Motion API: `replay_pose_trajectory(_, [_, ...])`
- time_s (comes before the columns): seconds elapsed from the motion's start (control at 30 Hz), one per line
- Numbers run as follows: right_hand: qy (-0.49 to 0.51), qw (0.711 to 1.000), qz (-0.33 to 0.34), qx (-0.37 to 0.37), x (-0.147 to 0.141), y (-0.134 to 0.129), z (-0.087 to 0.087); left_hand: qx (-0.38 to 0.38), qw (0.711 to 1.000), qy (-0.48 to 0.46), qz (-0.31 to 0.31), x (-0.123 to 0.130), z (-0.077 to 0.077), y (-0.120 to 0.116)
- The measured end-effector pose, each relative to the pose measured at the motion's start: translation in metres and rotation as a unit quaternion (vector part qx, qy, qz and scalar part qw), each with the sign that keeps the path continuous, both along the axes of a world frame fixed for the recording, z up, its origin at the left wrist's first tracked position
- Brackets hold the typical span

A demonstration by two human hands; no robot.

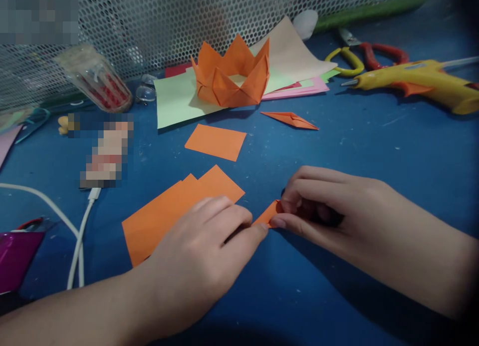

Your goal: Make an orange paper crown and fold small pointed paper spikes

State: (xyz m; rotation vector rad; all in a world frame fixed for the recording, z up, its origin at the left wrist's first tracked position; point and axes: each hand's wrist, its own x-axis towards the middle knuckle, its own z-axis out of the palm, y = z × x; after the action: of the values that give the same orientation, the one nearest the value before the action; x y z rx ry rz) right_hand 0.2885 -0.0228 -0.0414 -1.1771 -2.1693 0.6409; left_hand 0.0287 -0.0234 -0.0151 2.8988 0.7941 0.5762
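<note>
Left to right across a blue tabletop (pixel 359 151), we first meet a purple object (pixel 17 261), cut off by the picture's edge so that we cannot say what it is, then a white cable (pixel 80 256) running up to a slim item (pixel 107 156) blurred into coarse squares (its surface is unreadable to us). Behind it leans a clear jar (pixel 97 81) with something red inside. Our left forearm enters from the lower left corner; the left hand (pixel 211 241) lies palm down, fingers bent and bunched, covering part of some overlapping orange sheets (pixel 160 213). Its thumb and forefinger hold the lower left end of a folded orange strip (pixel 267 214), which sits between our two hands, just right of those sheets. Beyond are a single orange rectangle (pixel 216 142) and a pointed orange paper ring (pixel 232 94) standing on pale green paper (pixel 174 104). The right hand (pixel 333 201) reaches in from the right, wrist arched, thumb and forefinger pinching the strip's upper end; its other fingers curl into shadow, mostly hidden from us. Farther right lies a yellow glue gun (pixel 404 81), cut off by the picture's edge.
</note>
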Motion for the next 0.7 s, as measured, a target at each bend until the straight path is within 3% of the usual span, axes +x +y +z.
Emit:
replay_pose_trajectory(0.2, [-0.002, 1.0, -0.003, 0.0, 0.001, -0.002, -0.001, 0.116, 0.991, 0.057, -0.02, -0.001, -0.002, -0.012])
replay_pose_trajectory(0.23, [-0.002, 1.0, -0.002, 0.005, 0.002, -0.002, -0.001, 0.14, 0.989, 0.039, 0.013, 0.0, -0.005, -0.014])
replay_pose_trajectory(0.37, [-0.004, 1.0, 0.006, 0.014, 0.003, 0.002, -0.001, 0.139, 0.988, 0.065, 0.004, -0.002, -0.013, -0.021])
replay_pose_trajectory(0.7, [-0.005, 0.999, 0.0, -0.037, 0.001, 0.005, 0.0, 0.164, 0.985, 0.052, 0.022, -0.003, -0.008, -0.021])
